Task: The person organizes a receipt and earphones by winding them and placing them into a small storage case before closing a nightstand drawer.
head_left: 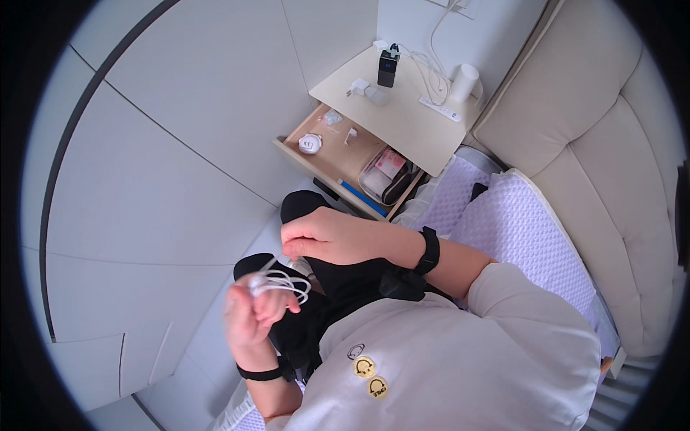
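My left hand, blurred at the fingers, holds a looped white cable above my lap. A short stretch of the cable runs up to my right hand, whose thumb and forefinger pinch it. My right hand is just above and to the right of the left, over my black-clad knees. The cable's ends are hard to make out. Both wrists wear black straps, and a black block hangs by the right one.
Beyond my knees stands a bedside table with its drawer pulled out, holding a pouch and small white plugs. On top are a black power bank, a white adapter, a power strip and a white cylinder. A padded headboard rises at right.
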`<state>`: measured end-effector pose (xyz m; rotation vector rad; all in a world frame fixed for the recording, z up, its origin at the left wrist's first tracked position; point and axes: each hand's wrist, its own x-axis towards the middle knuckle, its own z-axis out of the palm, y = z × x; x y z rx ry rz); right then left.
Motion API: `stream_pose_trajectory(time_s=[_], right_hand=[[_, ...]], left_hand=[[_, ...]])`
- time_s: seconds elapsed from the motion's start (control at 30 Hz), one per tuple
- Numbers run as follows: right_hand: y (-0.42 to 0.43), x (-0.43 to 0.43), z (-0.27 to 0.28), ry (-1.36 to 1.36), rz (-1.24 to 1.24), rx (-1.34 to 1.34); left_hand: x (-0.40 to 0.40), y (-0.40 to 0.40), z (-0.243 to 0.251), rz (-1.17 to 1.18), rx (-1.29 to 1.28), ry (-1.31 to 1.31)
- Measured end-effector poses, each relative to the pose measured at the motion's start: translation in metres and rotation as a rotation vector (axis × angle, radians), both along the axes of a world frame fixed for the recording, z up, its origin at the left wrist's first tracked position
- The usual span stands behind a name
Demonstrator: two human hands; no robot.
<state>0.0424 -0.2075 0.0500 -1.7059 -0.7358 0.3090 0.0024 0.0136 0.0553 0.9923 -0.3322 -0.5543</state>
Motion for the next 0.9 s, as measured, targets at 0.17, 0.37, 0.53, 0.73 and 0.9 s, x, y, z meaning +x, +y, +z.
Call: stream_pose_trajectory(time_s=[0.17, 0.37, 0.53, 0.73, 0.9], right_hand=[[0.026, -0.022, -0.007, 0.008, 0.068, 0.091], [0.031, -0.021, -0.021, -0.202, -0.080, -0.099], [0.030, -0.016, -0.025, -0.221, -0.227, -0.069], [0.029, -0.015, -0.022, -0.047, -0.290, 0.079], [0.030, -0.013, -0.022, 0.023, -0.197, 0.174]], left_hand=[[0.007, -0.047, 0.034, 0.579, -0.270, 0.101], [0.001, -0.041, -0.005, 0.581, 1.098, -0.703], [0.007, -0.036, -0.014, 0.524, 1.197, -0.689], [0.013, -0.031, -0.022, 0.360, 0.625, -0.171], [0.015, -0.026, -0.025, 0.379, 0.322, 0.134]])
